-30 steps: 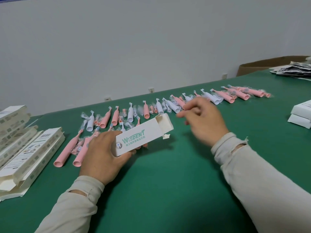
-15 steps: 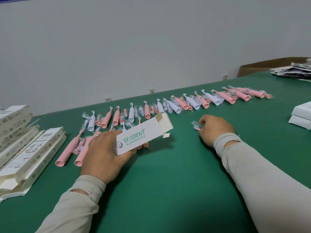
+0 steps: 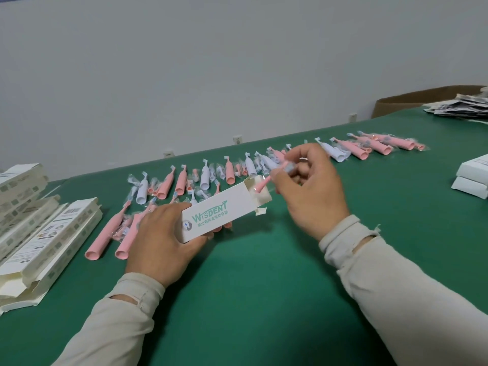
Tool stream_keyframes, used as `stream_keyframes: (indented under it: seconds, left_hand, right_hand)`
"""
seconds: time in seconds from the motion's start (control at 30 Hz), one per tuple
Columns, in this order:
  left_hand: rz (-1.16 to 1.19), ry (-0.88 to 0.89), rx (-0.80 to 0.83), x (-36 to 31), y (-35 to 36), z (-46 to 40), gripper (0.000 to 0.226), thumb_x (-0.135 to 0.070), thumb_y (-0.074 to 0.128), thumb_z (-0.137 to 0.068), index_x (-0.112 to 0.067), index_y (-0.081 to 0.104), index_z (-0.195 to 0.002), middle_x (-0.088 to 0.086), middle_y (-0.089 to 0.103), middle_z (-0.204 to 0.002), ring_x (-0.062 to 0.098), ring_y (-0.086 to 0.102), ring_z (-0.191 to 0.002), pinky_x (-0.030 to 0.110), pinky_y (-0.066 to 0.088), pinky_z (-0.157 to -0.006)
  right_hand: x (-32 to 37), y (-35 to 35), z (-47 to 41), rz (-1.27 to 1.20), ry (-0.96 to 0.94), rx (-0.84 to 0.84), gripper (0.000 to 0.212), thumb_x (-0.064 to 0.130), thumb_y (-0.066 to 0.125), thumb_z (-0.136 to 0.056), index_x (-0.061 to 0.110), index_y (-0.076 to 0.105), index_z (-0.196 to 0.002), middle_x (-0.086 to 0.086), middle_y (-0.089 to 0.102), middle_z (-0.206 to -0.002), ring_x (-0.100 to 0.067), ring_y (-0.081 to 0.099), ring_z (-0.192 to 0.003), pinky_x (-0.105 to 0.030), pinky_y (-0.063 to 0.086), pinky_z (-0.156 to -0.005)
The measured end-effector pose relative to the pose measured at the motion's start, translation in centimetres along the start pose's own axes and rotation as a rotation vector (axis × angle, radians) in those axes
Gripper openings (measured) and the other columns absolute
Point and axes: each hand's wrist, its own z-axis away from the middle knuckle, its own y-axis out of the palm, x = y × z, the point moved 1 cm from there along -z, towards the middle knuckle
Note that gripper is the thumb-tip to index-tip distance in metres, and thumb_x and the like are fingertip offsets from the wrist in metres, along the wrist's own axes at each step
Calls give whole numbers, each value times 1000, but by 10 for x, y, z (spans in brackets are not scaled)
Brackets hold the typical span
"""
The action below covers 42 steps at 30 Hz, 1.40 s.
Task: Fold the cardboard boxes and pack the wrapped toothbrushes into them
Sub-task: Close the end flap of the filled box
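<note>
My left hand (image 3: 161, 241) grips a white box printed WISDENT (image 3: 219, 212) just above the green table (image 3: 264, 299), its open end facing right. My right hand (image 3: 309, 191) pinches a small wrapped pink brush head (image 3: 266, 182) whose lower tip sits at the box's open mouth. A long row of wrapped pink and white toothbrushes (image 3: 206, 178) lies across the table behind both hands. Two larger pink handles (image 3: 105, 233) lie to the left of my left hand.
Flat unfolded white cartons (image 3: 50, 233) are piled at the left edge. Two closed white boxes (image 3: 472, 178) sit at the right edge. A pile of printed leaflets (image 3: 459, 108) and a brown cardboard carton (image 3: 406, 101) stand at the far right.
My right hand lifted off the table with a small wrapped brush head and brought it left to the box's open end. My left hand kept the box still.
</note>
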Motion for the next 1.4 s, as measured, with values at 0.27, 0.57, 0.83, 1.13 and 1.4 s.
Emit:
stream_keyframes:
  seconds: [0.27, 0.57, 0.83, 1.13, 1.4]
  left_hand:
    - [9, 30, -12, -3, 0, 2, 61, -45, 82, -72, -24, 61, -126, -3, 62, -117, 23, 51, -108, 43, 42, -95]
    - [73, 65, -11, -7, 3, 2, 55, -45, 81, -72, -27, 62, -120, -9, 59, -106, 17, 50, -99, 35, 37, -84]
    - [144, 94, -25, -7, 3, 4, 51, -45, 82, -69, -40, 57, -113, -22, 54, -98, 10, 49, -93, 29, 34, -80]
    - [124, 75, -34, -2, 3, 3, 51, -45, 83, -70, -38, 59, -115, -16, 55, -98, 15, 49, -96, 33, 36, -83]
    - [136, 73, -24, -2, 4, 4, 51, -46, 82, -71, -42, 54, -113, -15, 54, -98, 13, 47, -93, 32, 33, -79]
  right_hand:
    - [-10, 3, 5, 65, 35, -26, 23, 27, 77, -83, 31, 55, -85, 17, 65, -62, 1, 53, -50, -10, 42, -50]
    - [-15, 18, 17, 144, 33, 110, 24, 40, 68, -91, 30, 70, -70, 15, 69, -79, -2, 60, -78, -29, 50, -76]
    - [-4, 16, 19, 212, 146, 633, 38, 37, 60, -66, 60, 66, -96, 18, 5, -165, -5, 2, -151, -42, 9, -125]
    - [-9, -13, 2, 461, -93, 589, 83, 27, 64, -76, 59, 24, -142, 26, 31, -144, 9, 48, -118, -20, 41, -99]
    - [-14, -12, 3, 441, -133, 485, 40, 24, 67, -93, 33, 62, -132, 18, 46, -134, 3, 54, -108, -22, 41, -102]
